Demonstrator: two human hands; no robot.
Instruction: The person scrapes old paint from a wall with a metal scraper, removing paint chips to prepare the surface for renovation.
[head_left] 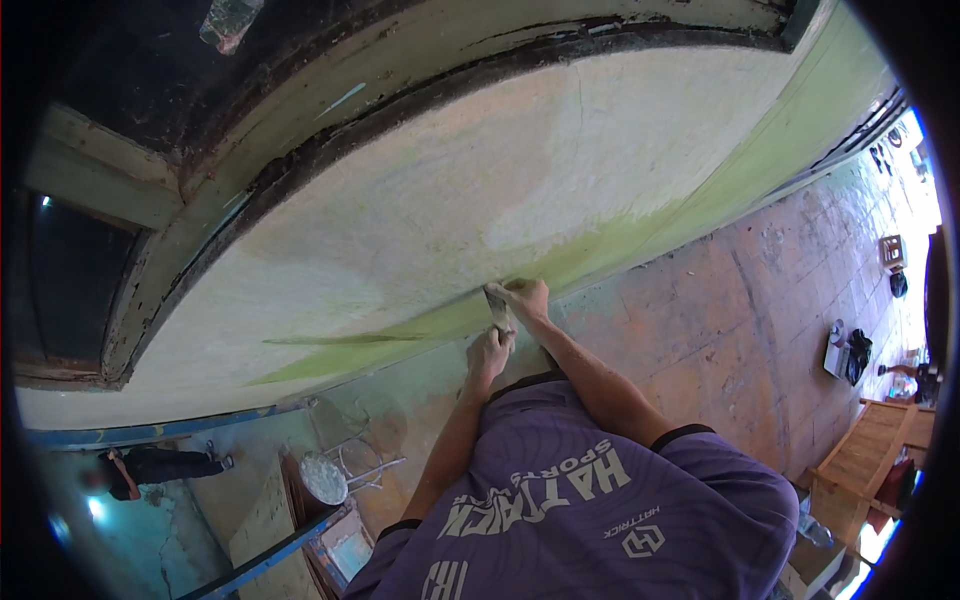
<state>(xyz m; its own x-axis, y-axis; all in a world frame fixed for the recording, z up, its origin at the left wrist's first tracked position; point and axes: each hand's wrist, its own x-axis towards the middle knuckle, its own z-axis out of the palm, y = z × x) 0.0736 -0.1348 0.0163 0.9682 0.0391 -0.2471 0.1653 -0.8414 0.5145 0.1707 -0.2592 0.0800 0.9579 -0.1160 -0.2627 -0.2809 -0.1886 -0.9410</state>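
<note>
Between my hands is a flat, pale-smeared putty knife (497,308), close to the lower part of the wall. My left hand (488,357) is closed around its lower end. Just above and to the right, my right hand (527,299) is closed with its fingers on the upper end. How much of the tool lies under the fingers is hidden. In front of both hands stretches the wall (400,210), coated in whitish filler, with green paint showing along its lower part and a dark streak on the left.
A dark-edged window frame (160,205) runs along the wall's top. Tiled floor (690,330) lies to the right, with a wooden cabinet (865,450) beyond. At lower left are a round-topped stool (323,478), a blue-edged frame (275,550) and another person (165,466).
</note>
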